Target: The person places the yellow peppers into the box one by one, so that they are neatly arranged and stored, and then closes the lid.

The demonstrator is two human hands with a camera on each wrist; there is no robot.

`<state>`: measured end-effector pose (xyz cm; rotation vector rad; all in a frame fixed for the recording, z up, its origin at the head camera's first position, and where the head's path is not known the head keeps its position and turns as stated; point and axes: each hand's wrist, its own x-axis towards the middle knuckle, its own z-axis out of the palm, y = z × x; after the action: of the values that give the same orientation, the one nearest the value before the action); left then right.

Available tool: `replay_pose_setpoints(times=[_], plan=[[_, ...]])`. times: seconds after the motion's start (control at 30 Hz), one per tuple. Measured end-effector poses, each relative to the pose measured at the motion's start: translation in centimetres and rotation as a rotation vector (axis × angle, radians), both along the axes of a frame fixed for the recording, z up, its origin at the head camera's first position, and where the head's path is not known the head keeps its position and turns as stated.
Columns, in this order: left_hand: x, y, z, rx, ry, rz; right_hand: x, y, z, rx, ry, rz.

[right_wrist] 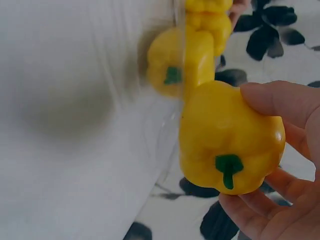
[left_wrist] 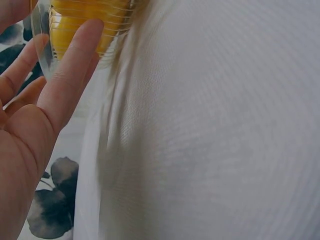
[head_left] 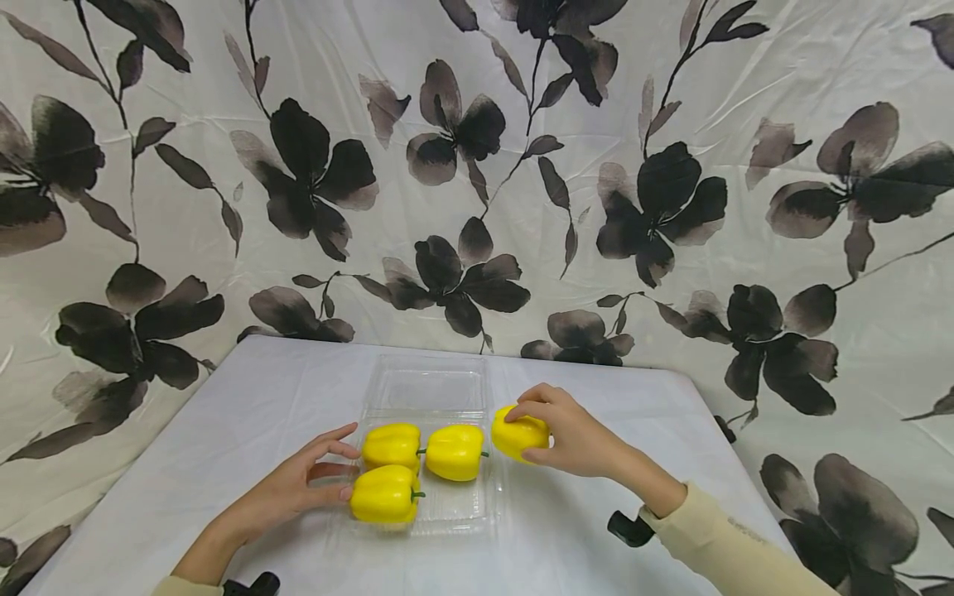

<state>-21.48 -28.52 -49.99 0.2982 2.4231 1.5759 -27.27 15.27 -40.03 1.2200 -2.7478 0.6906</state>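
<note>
My right hand (head_left: pixel 577 434) grips a yellow bell pepper (head_left: pixel 519 434) just right of a clear plastic clamshell container (head_left: pixel 455 513). Its green stem shows in the right wrist view, with thumb and fingers on opposite sides of the pepper (right_wrist: pixel 230 137). Inside the container lie three more yellow bell peppers: one back left (head_left: pixel 391 445), one back right (head_left: pixel 455 453) and one front left (head_left: pixel 383 494), their stems toward the right. My left hand (head_left: pixel 298 480) is at the container's left side, its fingers extended and spread. One finger lies along the ribbed clear wall (left_wrist: pixel 117 30) in the left wrist view.
The container's lid (head_left: pixel 427 387) lies folded back, away from me. A white cloth covers the table (head_left: pixel 291 389), whose far edge meets a floral curtain (head_left: pixel 440 182). Black wrist devices (head_left: pixel 629 530) sit by both sleeves.
</note>
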Motion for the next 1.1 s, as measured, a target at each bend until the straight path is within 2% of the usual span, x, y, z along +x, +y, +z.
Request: replay_pose_setpoints(times=[0.27,0.6,1.1], plan=[[0.2,0.1,0.1,0.008,0.001,-0.007,1.0,-2.4,0.1,-0.006,-0.018,0.087],[0.1,0.3,0.3,0.014,0.002,-0.007,1.7,-4.6,0.3,0.047,-0.079,0.123],[0.0,0.3,0.5,0.014,-0.002,0.0,2.3,-6.8,0.1,0.111,-0.073,0.203]])
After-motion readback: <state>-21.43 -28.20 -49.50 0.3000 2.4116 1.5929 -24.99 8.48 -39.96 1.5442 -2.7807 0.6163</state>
